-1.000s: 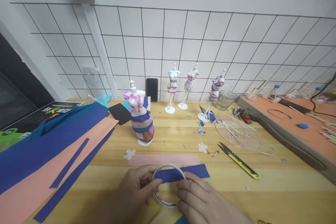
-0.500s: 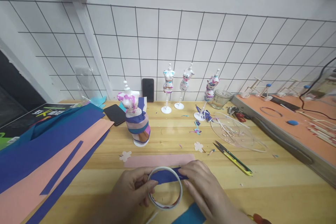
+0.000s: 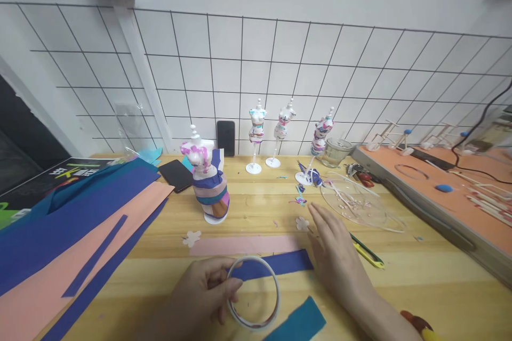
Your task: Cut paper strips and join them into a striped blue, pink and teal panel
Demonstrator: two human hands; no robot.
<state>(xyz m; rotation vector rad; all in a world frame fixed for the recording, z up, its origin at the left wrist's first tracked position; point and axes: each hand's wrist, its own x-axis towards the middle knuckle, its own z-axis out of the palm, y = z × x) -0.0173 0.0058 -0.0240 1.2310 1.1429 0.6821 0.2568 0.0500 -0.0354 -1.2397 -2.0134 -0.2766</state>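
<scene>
In my left hand (image 3: 202, 290) is a thin roll of tape (image 3: 277, 294), pinched by its left rim and tilted up. A dark blue strip (image 3: 290, 261) lies behind the roll and shows partly through the ring; whether my left fingers touch it I cannot tell. My right hand (image 3: 335, 253) hovers over the table with fingers stretched out and nothing in them. It covers the front of the yellow-green thread snips (image 3: 368, 254) and is close to a pale flower-shaped cutout (image 3: 302, 223).
A pink strip (image 3: 244, 245) and a teal piece (image 3: 301, 322) lie near my hands. A wrapped dress form (image 3: 210, 186) stands behind, with several smaller forms (image 3: 257, 122) by the wall. Coloured sheets (image 3: 120, 218) cover the left side; a clear round tray (image 3: 356, 202) sits right.
My right hand has let go of the blue strip's right end and moved up and right towards the thread snips. My left hand keeps the tape roll in nearly the same place.
</scene>
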